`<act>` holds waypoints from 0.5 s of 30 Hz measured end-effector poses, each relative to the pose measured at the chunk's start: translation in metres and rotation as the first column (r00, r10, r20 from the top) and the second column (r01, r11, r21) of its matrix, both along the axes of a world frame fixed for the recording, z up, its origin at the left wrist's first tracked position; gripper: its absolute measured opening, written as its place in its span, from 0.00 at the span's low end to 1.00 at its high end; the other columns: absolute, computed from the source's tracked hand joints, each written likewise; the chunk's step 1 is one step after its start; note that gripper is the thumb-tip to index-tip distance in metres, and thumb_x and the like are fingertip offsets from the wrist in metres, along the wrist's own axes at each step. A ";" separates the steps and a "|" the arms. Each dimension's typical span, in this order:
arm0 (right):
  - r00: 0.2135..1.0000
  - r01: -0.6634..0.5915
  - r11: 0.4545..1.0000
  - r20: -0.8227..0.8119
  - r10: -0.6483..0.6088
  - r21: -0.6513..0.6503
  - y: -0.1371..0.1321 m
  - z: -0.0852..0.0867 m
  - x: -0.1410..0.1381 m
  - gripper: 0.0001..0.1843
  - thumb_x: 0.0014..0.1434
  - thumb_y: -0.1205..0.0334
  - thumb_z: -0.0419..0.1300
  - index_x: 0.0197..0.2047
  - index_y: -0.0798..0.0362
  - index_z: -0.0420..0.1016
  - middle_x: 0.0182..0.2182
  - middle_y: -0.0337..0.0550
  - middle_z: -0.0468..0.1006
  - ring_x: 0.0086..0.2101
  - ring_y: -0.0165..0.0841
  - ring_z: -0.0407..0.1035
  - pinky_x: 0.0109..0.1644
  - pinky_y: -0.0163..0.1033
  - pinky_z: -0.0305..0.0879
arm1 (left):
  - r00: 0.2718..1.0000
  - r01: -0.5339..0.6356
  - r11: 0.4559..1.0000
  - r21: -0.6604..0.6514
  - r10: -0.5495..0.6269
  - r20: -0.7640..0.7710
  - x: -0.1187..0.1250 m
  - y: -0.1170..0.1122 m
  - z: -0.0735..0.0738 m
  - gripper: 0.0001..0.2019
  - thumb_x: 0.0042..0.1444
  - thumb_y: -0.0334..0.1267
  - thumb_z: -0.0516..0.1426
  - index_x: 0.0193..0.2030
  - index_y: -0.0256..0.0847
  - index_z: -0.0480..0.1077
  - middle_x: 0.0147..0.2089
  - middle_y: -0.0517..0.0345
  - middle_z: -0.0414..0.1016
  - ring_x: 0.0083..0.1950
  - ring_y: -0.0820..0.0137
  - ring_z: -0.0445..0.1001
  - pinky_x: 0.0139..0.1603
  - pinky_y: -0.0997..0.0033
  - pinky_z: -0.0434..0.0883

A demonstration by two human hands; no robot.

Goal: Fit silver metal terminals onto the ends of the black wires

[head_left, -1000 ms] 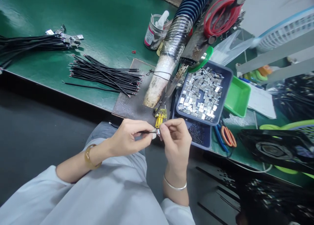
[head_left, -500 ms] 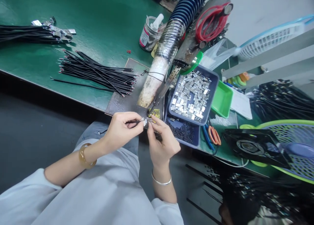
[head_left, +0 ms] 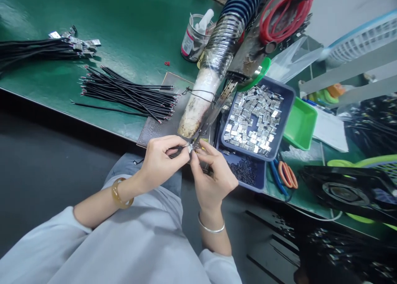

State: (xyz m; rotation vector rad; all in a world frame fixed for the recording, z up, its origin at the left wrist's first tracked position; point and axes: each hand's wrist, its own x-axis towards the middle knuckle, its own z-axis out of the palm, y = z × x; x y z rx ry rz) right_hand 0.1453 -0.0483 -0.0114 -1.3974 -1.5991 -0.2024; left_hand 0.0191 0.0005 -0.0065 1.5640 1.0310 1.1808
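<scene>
My left hand (head_left: pixel 159 160) pinches the end of a thin black wire (head_left: pixel 178 148) at the bench's front edge. My right hand (head_left: pixel 211 172) meets it fingertip to fingertip and pinches a small metal clip (head_left: pixel 191 147) at the wire's tip. Both hands sit just below the tip of a soldering iron (head_left: pixel 214 112) clamped under a ribbed fume hose (head_left: pixel 217 65). A navy tray (head_left: pixel 287 110) of several shiny metal clips lies right of the hands.
A loose bundle of black wires (head_left: pixel 130 96) lies on the green bench mat (head_left: pixel 124 27), with a finished bundle (head_left: pixel 40 50) farther left. A jar (head_left: pixel 194 40), a green tray (head_left: pixel 300 122), orange-handled scissors (head_left: pixel 287 174) and a black fan (head_left: pixel 347 189) stand around.
Both hands have shifted slightly up and right toward the iron's tip, still pinching the wire and clip together. The view has swung a little.
</scene>
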 end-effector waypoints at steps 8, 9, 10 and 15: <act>0.998 0.012 1.000 0.061 -0.013 0.010 -0.002 0.004 -0.001 0.09 0.59 0.72 0.68 0.36 0.50 0.74 0.42 0.45 0.87 0.40 0.35 0.84 0.44 0.34 0.81 | 0.997 0.008 0.996 0.087 -0.002 -0.078 -0.003 0.000 0.001 0.08 0.56 0.28 0.58 0.27 0.36 0.74 0.25 0.61 0.74 0.26 0.78 0.67 0.26 0.81 0.64; 0.997 0.011 1.000 0.081 -0.011 0.009 -0.003 0.003 0.000 0.10 0.59 0.73 0.68 0.36 0.50 0.73 0.41 0.44 0.87 0.39 0.34 0.84 0.43 0.33 0.81 | 0.995 0.021 0.996 0.082 -0.012 -0.102 -0.004 -0.001 0.000 0.08 0.56 0.28 0.57 0.27 0.36 0.74 0.25 0.60 0.74 0.26 0.77 0.67 0.26 0.81 0.64; 0.995 0.011 1.000 0.100 -0.012 0.008 -0.004 0.002 0.000 0.10 0.59 0.73 0.68 0.36 0.49 0.73 0.41 0.44 0.87 0.39 0.34 0.84 0.42 0.32 0.80 | 0.992 0.031 0.997 0.076 -0.022 -0.124 -0.004 -0.001 -0.001 0.09 0.56 0.29 0.57 0.26 0.36 0.74 0.25 0.60 0.74 0.27 0.77 0.68 0.27 0.80 0.65; 0.988 0.034 0.999 0.151 -0.037 0.025 -0.006 -0.001 0.002 0.09 0.60 0.72 0.67 0.37 0.50 0.73 0.40 0.43 0.87 0.38 0.33 0.84 0.42 0.30 0.79 | 0.988 0.052 0.996 0.071 -0.041 -0.151 -0.005 -0.003 -0.003 0.09 0.57 0.29 0.57 0.27 0.36 0.74 0.26 0.59 0.76 0.26 0.76 0.68 0.28 0.79 0.65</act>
